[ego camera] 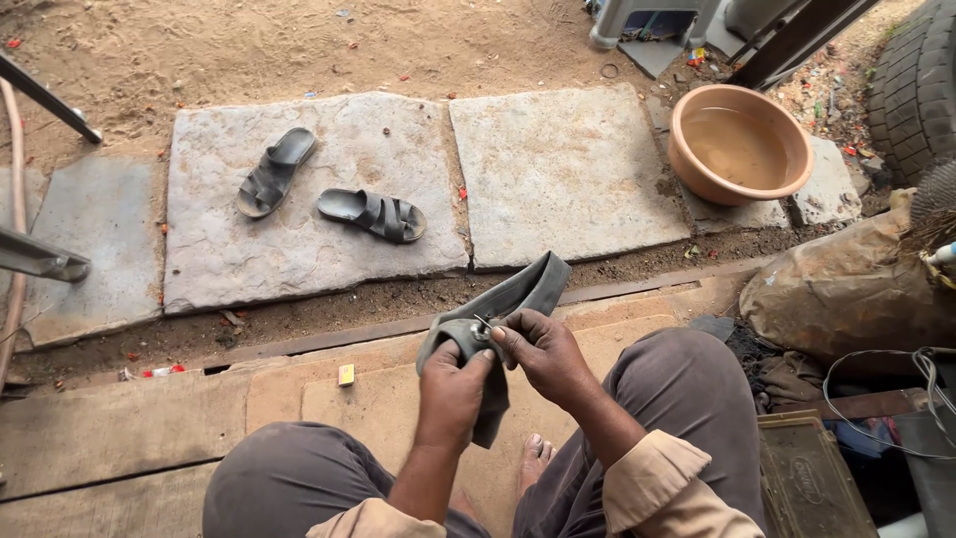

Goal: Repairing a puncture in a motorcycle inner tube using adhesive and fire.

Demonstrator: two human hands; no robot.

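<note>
A seated person holds a folded grey rubber inner tube (498,319) above the knees, over a low wooden step (129,418). The left hand (453,384) wraps the tube's lower fold, fingers closed around the rubber, while the right hand (543,349) pinches a small metal valve (482,325) on the tube, thumb and fingertips pressed together on it. At upper right, one brown plastic basin (739,142) sits on the ground holding shallow cloudy water, just beside a small stone slab. Two large stone paving slabs (558,169) lie side by side on the sandy ground ahead; the left one carries two dark sandals (329,194), lying apart and pointing different ways. One bare foot (536,458) shows between the grey trouser legs. A small yellow box (346,375) rests on the step near the tube. To the right, a brown bulging sack (846,289) crowds the person's knee, with loops of thin wire (876,399) and a green metal case (807,478) below it. One black tyre (916,80) stands at the far right edge.
</note>
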